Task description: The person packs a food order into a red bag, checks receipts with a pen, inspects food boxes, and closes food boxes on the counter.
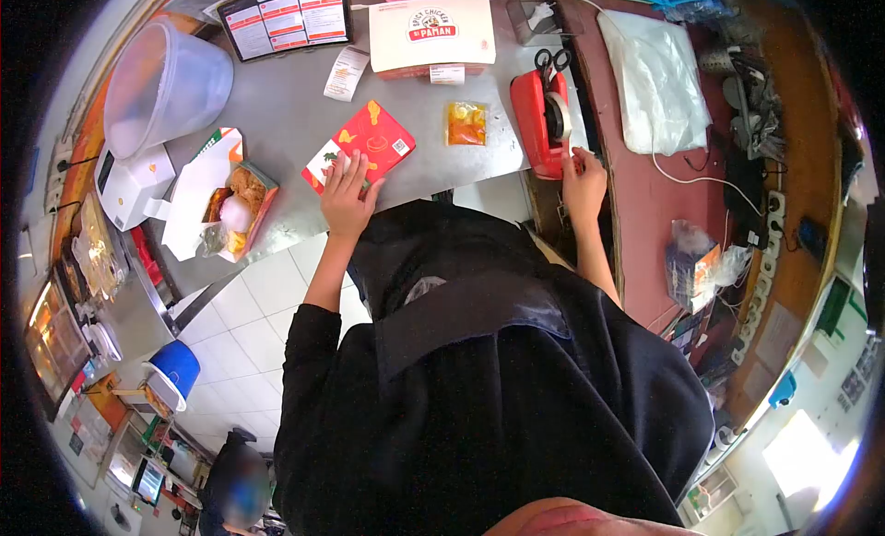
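A red food box (387, 130) with yellow pictures lies closed on the metal counter. My left hand (345, 193) rests flat on its near left corner, fingers stretched out. At the counter's right edge stands a red tape dispenser (529, 121) holding a roll of tape (557, 117), with black scissors (553, 62) at its far end. The fingers of my right hand (584, 188) are pinched at the dispenser's near end, on the tape. Between the box and the dispenser lies a small sauce packet (466, 124). To the left, an open box (201, 193) shows fried chicken (249, 184) and a wrapped pale lump.
Behind are a tablet (288, 22), a paper receipt (346, 73) and a white printed box (431, 36). A clear plastic tub (168, 84) and white printer (135, 186) stand left. Plastic bags (653, 80) lie on the reddish table. Another person (238, 485) is at lower left.
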`<state>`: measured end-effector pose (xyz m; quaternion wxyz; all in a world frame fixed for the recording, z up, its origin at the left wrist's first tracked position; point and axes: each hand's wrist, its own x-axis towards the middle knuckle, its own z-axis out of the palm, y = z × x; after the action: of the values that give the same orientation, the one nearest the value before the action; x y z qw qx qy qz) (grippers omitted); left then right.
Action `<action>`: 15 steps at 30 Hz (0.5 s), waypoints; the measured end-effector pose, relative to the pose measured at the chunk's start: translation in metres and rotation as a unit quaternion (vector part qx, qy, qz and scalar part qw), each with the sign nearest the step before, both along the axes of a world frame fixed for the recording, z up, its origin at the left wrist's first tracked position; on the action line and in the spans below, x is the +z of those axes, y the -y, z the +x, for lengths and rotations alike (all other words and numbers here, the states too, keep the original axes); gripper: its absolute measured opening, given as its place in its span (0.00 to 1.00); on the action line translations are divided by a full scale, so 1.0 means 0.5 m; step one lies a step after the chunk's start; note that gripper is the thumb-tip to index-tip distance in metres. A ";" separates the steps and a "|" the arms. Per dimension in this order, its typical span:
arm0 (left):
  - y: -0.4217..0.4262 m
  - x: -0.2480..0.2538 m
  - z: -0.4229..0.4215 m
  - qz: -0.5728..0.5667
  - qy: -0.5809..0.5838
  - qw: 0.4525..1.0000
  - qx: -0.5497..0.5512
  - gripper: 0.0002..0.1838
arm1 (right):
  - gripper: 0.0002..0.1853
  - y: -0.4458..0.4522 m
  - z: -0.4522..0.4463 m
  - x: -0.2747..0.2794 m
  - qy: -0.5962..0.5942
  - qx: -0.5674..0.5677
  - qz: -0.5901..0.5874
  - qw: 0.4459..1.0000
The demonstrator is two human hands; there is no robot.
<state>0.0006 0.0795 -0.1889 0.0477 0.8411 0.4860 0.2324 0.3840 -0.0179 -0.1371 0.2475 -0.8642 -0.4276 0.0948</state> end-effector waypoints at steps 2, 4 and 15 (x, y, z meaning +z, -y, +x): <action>0.001 0.000 -0.001 -0.002 0.019 1.000 0.001 0.25 | 0.16 -0.010 0.032 -0.011 -0.138 -0.023 -0.007 0.990; -0.001 0.001 -0.001 -0.002 0.044 0.999 0.001 0.25 | 0.15 -0.024 0.059 -0.026 -0.268 -0.044 -0.042 0.962; 0.003 0.015 -0.001 -0.034 0.069 0.997 -0.026 0.23 | 0.10 0.113 0.040 -0.048 -0.018 -0.046 -0.105 0.993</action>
<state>0.0002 0.0778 -0.1813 0.1161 0.8333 0.4672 0.2718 0.4038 -0.0745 -0.1612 0.1673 -0.9025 -0.3702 0.1432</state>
